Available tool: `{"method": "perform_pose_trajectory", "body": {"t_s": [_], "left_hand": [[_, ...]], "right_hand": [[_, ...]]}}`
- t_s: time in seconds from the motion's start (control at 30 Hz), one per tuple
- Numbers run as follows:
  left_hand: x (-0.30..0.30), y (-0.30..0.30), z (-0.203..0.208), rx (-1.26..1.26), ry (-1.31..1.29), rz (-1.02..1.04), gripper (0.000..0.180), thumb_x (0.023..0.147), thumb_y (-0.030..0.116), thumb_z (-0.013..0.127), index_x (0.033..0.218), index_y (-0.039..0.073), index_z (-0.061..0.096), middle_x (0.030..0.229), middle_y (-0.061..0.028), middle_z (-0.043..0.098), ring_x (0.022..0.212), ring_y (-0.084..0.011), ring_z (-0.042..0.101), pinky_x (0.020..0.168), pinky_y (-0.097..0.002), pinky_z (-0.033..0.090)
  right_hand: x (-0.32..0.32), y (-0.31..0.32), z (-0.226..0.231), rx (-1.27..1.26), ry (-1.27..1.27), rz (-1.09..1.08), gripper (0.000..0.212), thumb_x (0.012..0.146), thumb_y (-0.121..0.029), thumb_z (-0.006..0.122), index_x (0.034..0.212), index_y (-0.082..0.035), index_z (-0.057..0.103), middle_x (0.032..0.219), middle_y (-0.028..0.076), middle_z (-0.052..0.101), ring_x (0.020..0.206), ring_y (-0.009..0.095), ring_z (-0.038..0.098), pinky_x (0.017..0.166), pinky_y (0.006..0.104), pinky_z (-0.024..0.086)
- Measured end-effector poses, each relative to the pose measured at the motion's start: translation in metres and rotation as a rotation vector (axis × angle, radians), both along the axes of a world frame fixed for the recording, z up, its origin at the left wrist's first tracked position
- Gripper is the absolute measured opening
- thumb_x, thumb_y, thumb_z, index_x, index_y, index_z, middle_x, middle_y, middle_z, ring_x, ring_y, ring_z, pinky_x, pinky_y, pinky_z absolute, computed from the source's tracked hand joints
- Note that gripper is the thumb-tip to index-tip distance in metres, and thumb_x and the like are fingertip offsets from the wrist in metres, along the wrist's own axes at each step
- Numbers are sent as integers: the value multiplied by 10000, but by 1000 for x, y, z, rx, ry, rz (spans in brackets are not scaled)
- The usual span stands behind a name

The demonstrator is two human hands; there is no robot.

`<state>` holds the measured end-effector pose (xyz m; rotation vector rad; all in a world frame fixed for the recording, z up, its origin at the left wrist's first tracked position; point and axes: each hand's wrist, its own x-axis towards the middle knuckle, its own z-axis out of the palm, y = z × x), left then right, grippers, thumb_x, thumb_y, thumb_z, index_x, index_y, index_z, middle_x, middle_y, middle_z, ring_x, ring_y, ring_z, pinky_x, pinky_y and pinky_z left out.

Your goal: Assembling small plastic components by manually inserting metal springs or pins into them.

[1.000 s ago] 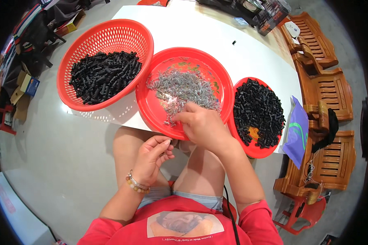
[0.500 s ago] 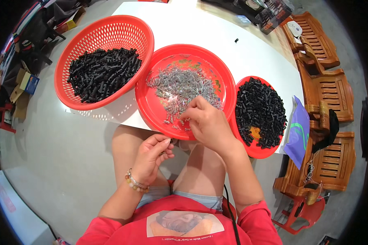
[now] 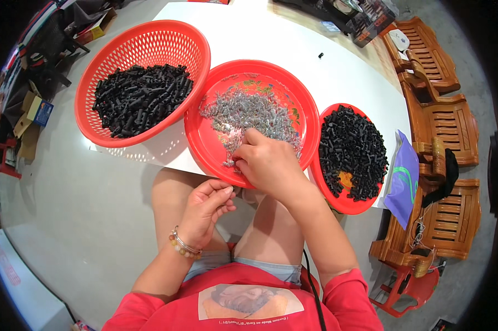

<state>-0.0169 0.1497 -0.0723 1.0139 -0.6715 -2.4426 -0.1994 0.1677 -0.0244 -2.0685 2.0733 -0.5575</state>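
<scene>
A round red plastic tray (image 3: 308,105) holds a heap of small silvery metal springs (image 3: 249,113). My right hand (image 3: 271,165) is over its near part, fingertips pinched together down at the near edge of the heap. Whatever lies between those fingertips is hidden. Just off the tray's near rim, my left hand (image 3: 205,209) is closed, thumb against the forefinger. Something small may be in that pinch, but I cannot make it out. A bracelet of beads (image 3: 184,251) circles the left wrist.
To the left, a red perforated basket (image 3: 199,55) holds short black tubes (image 3: 141,99). At the right, an oval red tray (image 3: 348,208) is filled with smaller black pieces (image 3: 353,151). A purple bag (image 3: 403,179) stands at the white table's (image 3: 249,33) right edge, near wooden chairs (image 3: 448,127).
My right hand has moved left and slightly nearer, its fingertips now lower by the springs' near edge. My left hand has stayed almost still.
</scene>
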Motion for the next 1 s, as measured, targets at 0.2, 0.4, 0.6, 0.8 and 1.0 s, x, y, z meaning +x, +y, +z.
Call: {"method": "perform_pose_trajectory", "body": {"t_s": [0.2,0.4,0.6,0.8,1.0], "left_hand": [[1,1,3,-21,9,-6,163,883,102,634,1031,38,611,895,-34,646,784,-100,599,740,-266,515],[0,3,4,-22,1,-20,181,883,103,636,1045,29,608,901,-42,645,786,-106,598,740,-264,513],[0,7,6,-38,7,10,177,903,106,613,1058,21,607,898,-47,640,789,-107,593,736,-258,513],[5,8,10,-23,45,54,196,936,123,568,1097,17,603,904,-52,631,804,-112,590,740,-260,517],[-1,14,21,-68,73,23,219,937,127,569,1116,5,601,904,-53,634,799,-112,594,749,-265,524]], "right_hand": [[4,-1,0,-12,35,22,71,748,-110,652,786,-55,677,803,93,576,670,290,639,589,401,518],[4,1,-3,-27,44,11,64,756,-96,634,787,-47,660,785,111,573,657,309,633,587,412,518],[1,5,-4,-65,0,-6,56,765,-100,645,789,-51,659,771,100,571,644,301,624,575,403,512],[5,34,25,-136,-183,15,74,769,-116,676,812,-59,657,762,73,567,626,264,610,539,363,492],[13,62,35,-96,-277,55,74,787,-125,649,794,-58,618,772,78,535,634,274,608,535,373,496]]}}
